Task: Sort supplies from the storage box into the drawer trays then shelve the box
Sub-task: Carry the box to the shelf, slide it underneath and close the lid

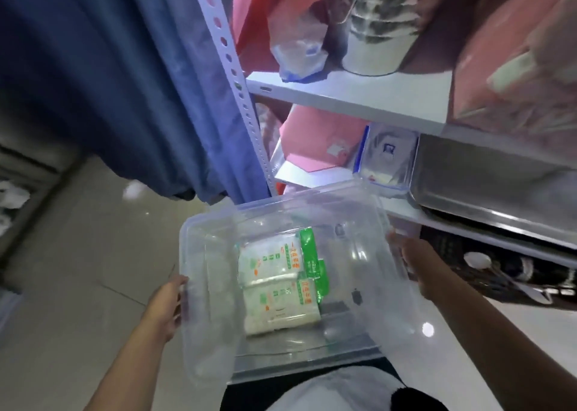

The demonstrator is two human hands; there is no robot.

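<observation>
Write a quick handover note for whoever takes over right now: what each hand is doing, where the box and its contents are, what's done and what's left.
Left hand: gripping the left rim of the clear storage box.
Right hand: gripping the box's right rim.
The box is held in the air in front of the white shelf unit, not yet on a shelf.
Inside: two green-and-white packets lie on the bottom; otherwise it looks empty.
Drawer trays are not in view, so sorting progress cannot be confirmed.
Left: deal with the packets if they belong in a tray, then shelve the box.

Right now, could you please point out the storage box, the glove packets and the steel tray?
storage box (215, 220): head view, far rim.
glove packets (271, 282): head view, printed front.
steel tray (487, 173): head view, side wall.
</observation>
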